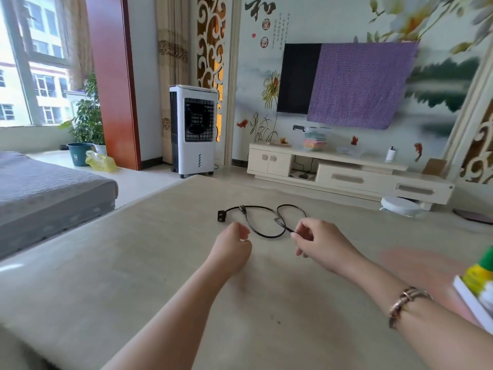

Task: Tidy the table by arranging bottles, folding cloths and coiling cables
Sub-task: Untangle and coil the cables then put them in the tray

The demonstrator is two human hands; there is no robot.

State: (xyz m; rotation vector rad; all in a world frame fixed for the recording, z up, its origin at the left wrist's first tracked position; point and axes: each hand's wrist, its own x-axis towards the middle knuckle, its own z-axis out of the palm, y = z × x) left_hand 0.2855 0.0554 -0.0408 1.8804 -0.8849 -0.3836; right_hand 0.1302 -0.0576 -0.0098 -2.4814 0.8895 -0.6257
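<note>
Coiling the cable (262, 222), far on the table (133, 263): right hand (324, 243) pinches one end, left hand (234, 243) curls empty beside it. Next, I think, wind the loops together.

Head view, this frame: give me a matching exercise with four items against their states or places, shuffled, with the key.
Items:
1. black cable
2. right hand
3. left hand
4. purple cloth

States:
A. curled, holding nothing
B. draped over the television
C. lies in loose loops on the table
D. pinches one end of the cable

Pairs: 1-C, 2-D, 3-A, 4-B
</note>
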